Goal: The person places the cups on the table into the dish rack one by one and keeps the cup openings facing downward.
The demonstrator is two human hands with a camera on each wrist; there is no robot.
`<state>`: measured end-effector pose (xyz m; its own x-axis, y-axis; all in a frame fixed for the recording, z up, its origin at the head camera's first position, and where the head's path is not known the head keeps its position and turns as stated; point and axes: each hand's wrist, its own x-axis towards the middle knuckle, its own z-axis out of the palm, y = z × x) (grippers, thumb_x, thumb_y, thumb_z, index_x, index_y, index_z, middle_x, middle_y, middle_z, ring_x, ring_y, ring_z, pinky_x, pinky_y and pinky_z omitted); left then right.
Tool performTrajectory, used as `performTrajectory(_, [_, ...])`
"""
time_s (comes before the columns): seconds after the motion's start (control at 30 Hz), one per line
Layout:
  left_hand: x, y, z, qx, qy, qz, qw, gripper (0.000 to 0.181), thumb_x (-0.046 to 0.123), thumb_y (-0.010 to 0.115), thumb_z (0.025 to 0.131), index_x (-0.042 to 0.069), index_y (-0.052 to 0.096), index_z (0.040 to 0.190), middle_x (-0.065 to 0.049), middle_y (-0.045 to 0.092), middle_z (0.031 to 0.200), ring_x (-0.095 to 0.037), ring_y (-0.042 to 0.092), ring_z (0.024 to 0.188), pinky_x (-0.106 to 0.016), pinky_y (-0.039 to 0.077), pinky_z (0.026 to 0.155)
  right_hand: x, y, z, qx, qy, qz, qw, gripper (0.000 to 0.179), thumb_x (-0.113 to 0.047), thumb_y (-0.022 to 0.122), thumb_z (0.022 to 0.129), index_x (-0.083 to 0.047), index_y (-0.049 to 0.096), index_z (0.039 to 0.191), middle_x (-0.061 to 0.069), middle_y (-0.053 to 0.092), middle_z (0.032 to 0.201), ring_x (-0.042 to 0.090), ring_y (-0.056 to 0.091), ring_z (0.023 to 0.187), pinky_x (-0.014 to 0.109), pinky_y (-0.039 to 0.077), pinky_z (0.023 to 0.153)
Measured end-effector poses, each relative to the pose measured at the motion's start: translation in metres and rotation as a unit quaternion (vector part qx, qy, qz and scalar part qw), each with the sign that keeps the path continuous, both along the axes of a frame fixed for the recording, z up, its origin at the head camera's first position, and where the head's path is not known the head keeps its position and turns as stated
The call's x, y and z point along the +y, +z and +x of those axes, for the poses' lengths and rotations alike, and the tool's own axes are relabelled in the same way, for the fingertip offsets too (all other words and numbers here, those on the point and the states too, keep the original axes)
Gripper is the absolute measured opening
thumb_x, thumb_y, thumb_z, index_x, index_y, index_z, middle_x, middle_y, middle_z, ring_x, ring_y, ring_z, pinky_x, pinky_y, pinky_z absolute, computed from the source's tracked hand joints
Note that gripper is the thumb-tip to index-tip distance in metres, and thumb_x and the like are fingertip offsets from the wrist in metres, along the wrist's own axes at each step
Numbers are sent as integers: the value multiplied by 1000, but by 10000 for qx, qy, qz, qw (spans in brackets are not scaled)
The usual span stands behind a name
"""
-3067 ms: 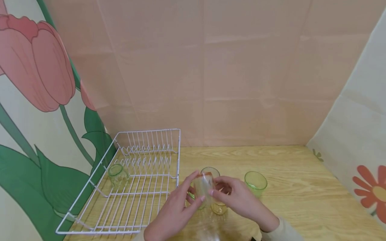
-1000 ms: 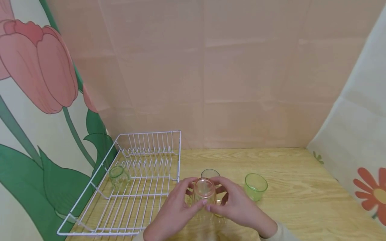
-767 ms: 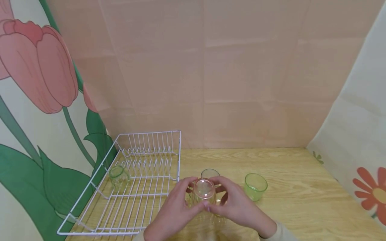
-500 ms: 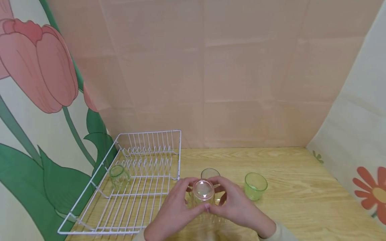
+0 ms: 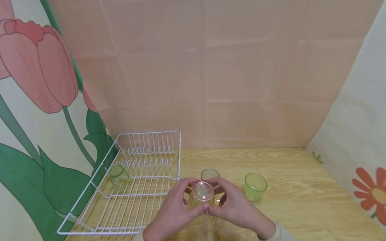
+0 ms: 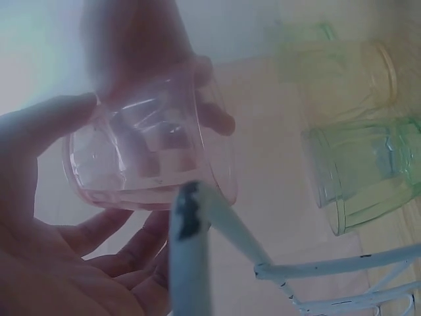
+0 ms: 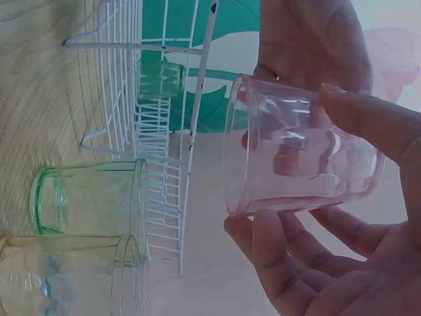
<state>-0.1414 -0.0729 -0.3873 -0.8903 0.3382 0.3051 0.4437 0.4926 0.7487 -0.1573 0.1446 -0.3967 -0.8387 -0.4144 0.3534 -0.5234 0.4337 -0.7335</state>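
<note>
A clear pink drinking glass (image 5: 202,191) is held above the table, upside down with its base up. My left hand (image 5: 176,209) grips it from the left, fingers and thumb curved round its side. From the opposite side my right hand (image 5: 233,207) grips the same glass, and the two thumbs meet at its near side. The right wrist view shows the pink glass (image 7: 302,148) with its rim toward the table. Below and behind it stand a green glass (image 7: 89,197) and a yellow glass (image 7: 66,276), mostly hidden by the hands in the head view.
A white wire dish rack (image 5: 141,194) stands on the left, holding an upturned green glass (image 5: 119,177). A greyish clear glass (image 5: 210,173) stands just beyond the hands, and a wide green glass (image 5: 255,186) to their right. A pink cloth wall (image 5: 241,83) closes the back.
The pink glass, tilted between the hands about three seconds ago, now shows its base to the head camera. The thumbs have come together. Since half a second ago, hardly anything has moved.
</note>
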Motion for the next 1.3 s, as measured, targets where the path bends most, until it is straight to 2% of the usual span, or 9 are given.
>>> performTrajectory(0.13, [-3, 1, 0, -19, -27, -19, 10000, 63, 57, 76, 81, 32, 53, 134, 15, 57, 119, -8, 54, 102, -24, 51, 75, 0, 0, 1, 71, 39, 18, 10000, 57, -39, 86, 79, -26, 58, 126, -7, 65, 117, 13, 66, 95, 30, 55, 64])
performTrajectory(0.37, [-9, 1, -1, 142, -90, -102, 9998, 61, 56, 78, 81, 32, 55, 131, 16, 59, 115, -7, 56, 98, -25, 52, 72, -2, 1, 3, 148, 124, 119, 9997, 57, -45, 83, 81, -29, 57, 129, -11, 65, 119, 9, 65, 94, 27, 54, 64])
performTrajectory(0.57, [-18, 1, -1, 67, -22, -77, 9999, 57, 53, 78, 82, 31, 56, 130, 17, 60, 112, -7, 57, 97, -24, 51, 71, 1, -1, 3, 46, 309, 239, 9992, 62, -44, 81, 83, -28, 54, 135, -9, 64, 121, 11, 66, 97, 27, 54, 65])
performTrajectory(0.77, [-30, 5, -1, 129, 414, -103, 9990, 58, 51, 79, 81, 25, 57, 128, 17, 61, 106, -8, 57, 94, -25, 53, 70, 5, -5, 3, 107, 389, 429, 9983, 63, -42, 79, 85, -23, 51, 139, -3, 67, 116, 13, 66, 97, 26, 54, 65])
performTrajectory(1.03, [-49, 14, -2, 369, 1083, -259, 9931, 54, 41, 86, 77, 28, 61, 123, 21, 59, 97, -5, 55, 87, -23, 50, 66, 6, -11, 1, 142, 388, 631, 9971, 60, -37, 77, 88, -18, 51, 139, -3, 66, 120, 12, 66, 97, 25, 54, 64])
performTrajectory(1.13, [-58, 15, -4, 536, 1266, -355, 9899, 53, 40, 87, 76, 24, 63, 121, 19, 60, 96, -5, 56, 85, -22, 48, 64, 6, -14, 0, 158, 377, 672, 9969, 60, -39, 76, 89, -19, 51, 140, -3, 66, 121, 12, 66, 98, 26, 54, 64])
performTrajectory(1.3, [-76, 19, -10, 669, 1493, -773, 9835, 54, 43, 85, 77, 20, 63, 120, 11, 63, 95, -6, 55, 78, -21, 45, 62, 6, -15, -2, 230, 427, 681, 9965, 58, -40, 75, 90, -23, 50, 140, -4, 65, 123, 11, 65, 98, 25, 53, 64])
